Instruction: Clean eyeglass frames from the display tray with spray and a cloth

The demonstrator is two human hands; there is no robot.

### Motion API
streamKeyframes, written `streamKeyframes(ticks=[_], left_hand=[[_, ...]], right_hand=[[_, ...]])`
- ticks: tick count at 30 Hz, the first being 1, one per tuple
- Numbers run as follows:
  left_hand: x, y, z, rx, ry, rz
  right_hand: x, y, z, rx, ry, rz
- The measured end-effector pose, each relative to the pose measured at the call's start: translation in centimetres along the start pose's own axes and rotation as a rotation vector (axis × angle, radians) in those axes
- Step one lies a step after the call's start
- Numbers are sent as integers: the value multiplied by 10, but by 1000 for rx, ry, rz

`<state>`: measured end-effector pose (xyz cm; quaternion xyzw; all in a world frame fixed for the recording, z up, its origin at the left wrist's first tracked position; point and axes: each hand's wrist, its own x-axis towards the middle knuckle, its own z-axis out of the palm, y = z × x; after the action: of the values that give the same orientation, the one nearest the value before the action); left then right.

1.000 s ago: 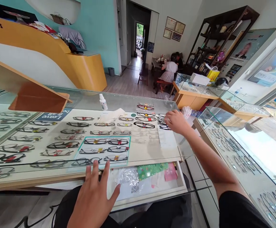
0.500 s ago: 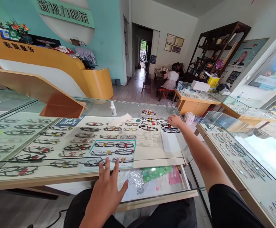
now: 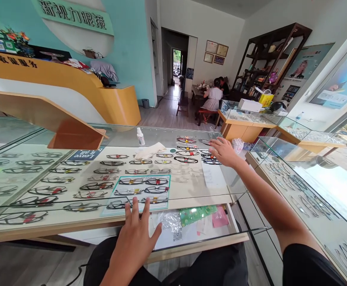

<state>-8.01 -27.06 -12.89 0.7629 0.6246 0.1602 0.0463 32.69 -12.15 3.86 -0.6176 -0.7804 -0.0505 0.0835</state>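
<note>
Glass bench [image 3: 191, 195], specs [image 3: 211, 161] at far R w/ R hand [image 3: 224, 152] at them, can't tell if its grip's got any. L hand [image 3: 134, 243] by near edge, grip spread apart.

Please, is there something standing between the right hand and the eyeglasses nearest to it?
Nothing visible stands between the right hand and the nearest eyeglasses; the hand itself hides part of them, so contact is unclear.
</note>
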Motion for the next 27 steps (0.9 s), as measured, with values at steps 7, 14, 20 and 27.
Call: streamKeyframes(ticks=[7, 14, 20, 27], left_hand=[[0, 4, -5, 8, -3, 37], [-2, 7, -12, 44, -46, 28], [-2, 11, -20, 74, -100, -1], [-2, 4, -3, 71, 51, 36]], right_hand=[[-110, -87, -57, 443, -371, -385], [-153, -131, 4, 355, -701, -466], [-147, -106, 120, 161, -631, -244], [-100, -28, 225, -122, -319, 26]])
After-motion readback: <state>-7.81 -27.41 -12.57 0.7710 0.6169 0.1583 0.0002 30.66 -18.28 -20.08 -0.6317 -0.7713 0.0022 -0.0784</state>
